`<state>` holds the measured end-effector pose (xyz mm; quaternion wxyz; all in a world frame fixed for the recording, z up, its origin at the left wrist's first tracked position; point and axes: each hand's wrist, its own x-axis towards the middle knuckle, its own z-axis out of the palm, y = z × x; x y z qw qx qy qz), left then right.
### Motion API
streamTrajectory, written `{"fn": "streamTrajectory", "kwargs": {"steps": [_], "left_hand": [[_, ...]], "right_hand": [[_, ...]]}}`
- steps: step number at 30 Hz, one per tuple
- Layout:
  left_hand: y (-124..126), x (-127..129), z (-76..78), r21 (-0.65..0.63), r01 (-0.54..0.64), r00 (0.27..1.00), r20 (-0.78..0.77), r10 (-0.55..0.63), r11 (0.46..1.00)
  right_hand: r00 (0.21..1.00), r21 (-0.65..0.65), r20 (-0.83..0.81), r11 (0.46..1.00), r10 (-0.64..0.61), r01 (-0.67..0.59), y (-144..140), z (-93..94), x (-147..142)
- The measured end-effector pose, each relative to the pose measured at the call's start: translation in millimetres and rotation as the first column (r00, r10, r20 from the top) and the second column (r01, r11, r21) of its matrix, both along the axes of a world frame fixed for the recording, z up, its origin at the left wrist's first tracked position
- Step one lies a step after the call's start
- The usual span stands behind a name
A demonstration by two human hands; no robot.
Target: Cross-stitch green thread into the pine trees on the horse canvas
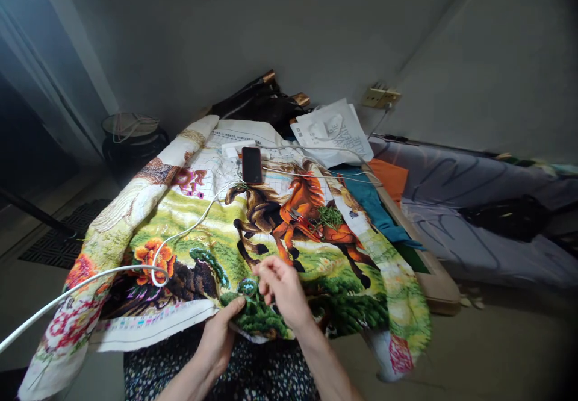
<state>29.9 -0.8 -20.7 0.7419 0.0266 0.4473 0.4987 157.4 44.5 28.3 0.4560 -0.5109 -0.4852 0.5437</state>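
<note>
A large cross-stitch cloth (192,208) with galloping horses, grass and flowers lies spread before me, its sides rolled. My left hand (221,329) grips the near edge, thumb on top and fingers hidden underneath. Just above the dark green stitching, my right hand (280,286) is closed in a pinch. Whatever its fingertips hold is too small to make out. A bundle of green thread (330,217) rests on the orange horse, beside what look like small thread snips (301,219). Farther back on the cloth lies a dark phone (251,165).
A white cable (90,280) loops across the cloth from the left. White packets (336,133) and teal fabric (368,202) lie at the back right, near a wall socket (380,97). A round black stool (130,139) stands at the back left.
</note>
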Motion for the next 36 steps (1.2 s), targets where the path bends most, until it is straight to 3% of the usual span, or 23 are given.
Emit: {"fn": "streamTrajectory", "kwargs": {"steps": [2,4,6,8,10,13,16,18,22,27,36], "left_hand": [[0,-1,-4.2,-0.004,0.007,0.999,0.033,-0.006,1.0],[0,-3,-7.8,-0.001,0.029,0.998,0.056,-0.029,1.0],[0,-4,-10.4,0.003,0.041,0.997,0.063,-0.041,0.999],[1,-6,-11.8,0.008,0.041,0.997,0.065,-0.042,0.999],[2,-6,-13.0,0.015,0.047,0.996,0.07,-0.047,0.999],[0,-6,-16.8,-0.001,0.026,0.996,0.089,-0.025,1.0],[-6,-3,-22.1,-0.013,-0.057,0.987,0.147,0.058,0.998],[-11,1,-23.9,0.003,-0.067,0.978,0.197,0.065,0.998],[-14,9,-19.8,0.01,-0.036,0.99,0.135,0.034,0.999],[-5,16,-13.4,-0.019,-0.111,0.994,-0.016,0.11,0.994],[-6,20,-0.1,-0.094,-0.069,0.996,0.058,0.074,0.993]], "right_hand": [[0.949,-0.085,-0.304,0.994,-0.089,0.066,7,7.1,11],[0.852,-0.077,-0.5,0.987,-0.158,0.138,14,16.9,26],[0.77,-0.015,-0.605,0.97,-0.203,0.244,19,25.3,41],[0.738,0.047,-0.636,0.942,-0.228,0.331,21,28.1,53],[0.758,0.095,-0.601,0.919,-0.254,0.383,21,22.9,58],[0.858,0.184,-0.416,0.897,-0.3,0.403,20,3.1,53],[0.937,0.274,-0.176,0.9,-0.3,0.34,21,-18.2,42],[0.955,0.287,-0.101,0.911,-0.277,0.295,22,-26.8,37],[0.97,0.279,-0.045,0.929,-0.241,0.243,23,-30.1,35],[0.969,0.278,-0.025,0.929,-0.247,0.244,21,-27.6,38],[0.96,0.252,-0.064,0.926,-0.274,0.281,23,-22.8,34]]}}
